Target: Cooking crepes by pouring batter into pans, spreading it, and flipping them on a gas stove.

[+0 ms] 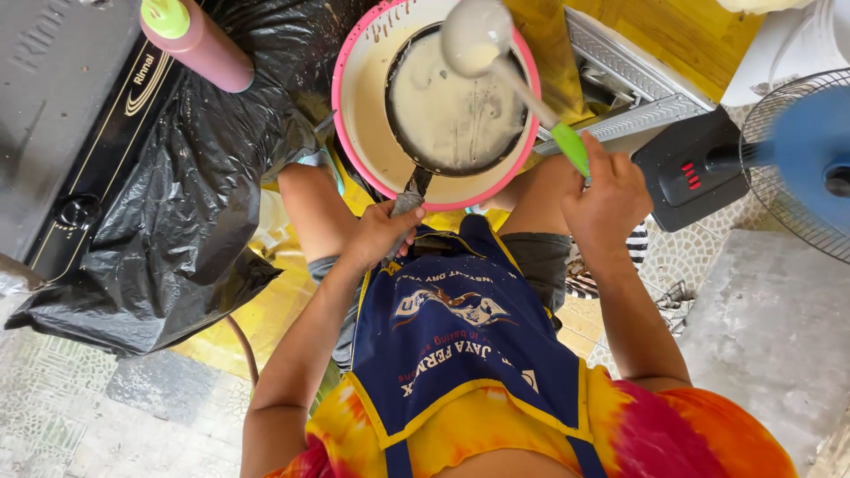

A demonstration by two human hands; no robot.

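The left hand (382,232) was clenched on the handle of the small dark batter-coated frying pan (452,102) over the pink-rimmed round basin (354,115), the right hand (606,195) clasping the green-handled ladle (474,37); tilting risked batter spilling onto the blue apron (460,332).

place: makeshift home cooking spot on the floor
signs: gas stove (80,133), batter basin (363,106), pan (452,97), apron (460,336)
floor: worn tiles (88,416), fan (797,159)

Bright even daylight, soft shadows; sharp centre, wide-angle bending at edges; fan (810,150) blades motion-blurred; sheen on black plastic bag (177,195).
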